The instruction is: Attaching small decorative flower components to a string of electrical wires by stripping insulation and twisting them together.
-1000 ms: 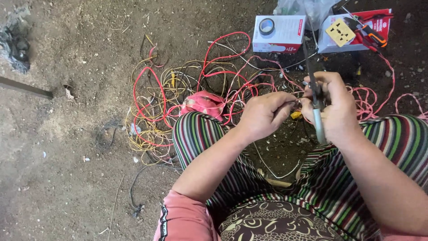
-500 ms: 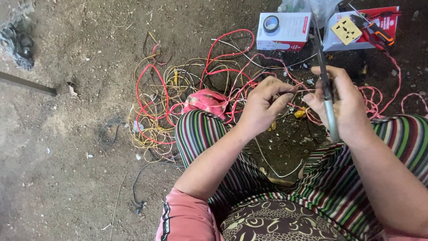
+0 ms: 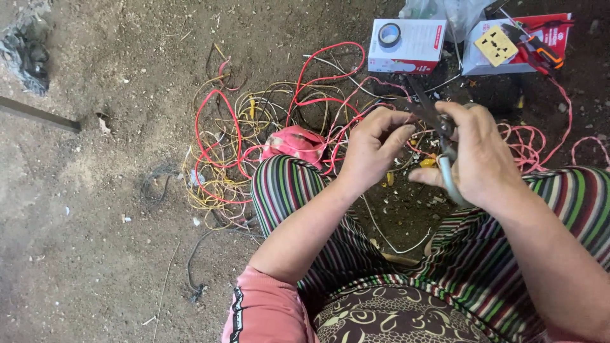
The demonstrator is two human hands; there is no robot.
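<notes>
Fingers [image 3: 399,134] of the left hand [image 3: 372,152] pinch a thin wire end, just beside the right hand [image 3: 480,155], which is clenched around grey-handled metal scissors [image 3: 438,143] above the striped-trousered knees. Beyond, tangled red and yellow wires [image 3: 254,140] lie on the dirt floor [image 3: 95,222], near a white cardboard box [image 3: 406,39].

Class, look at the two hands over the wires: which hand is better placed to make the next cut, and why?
Probably the right hand: it already grips the cutting tool by its grey handles. The left hand only pinches a thin wire end near the blades, so it looks better suited to steadying.
</notes>
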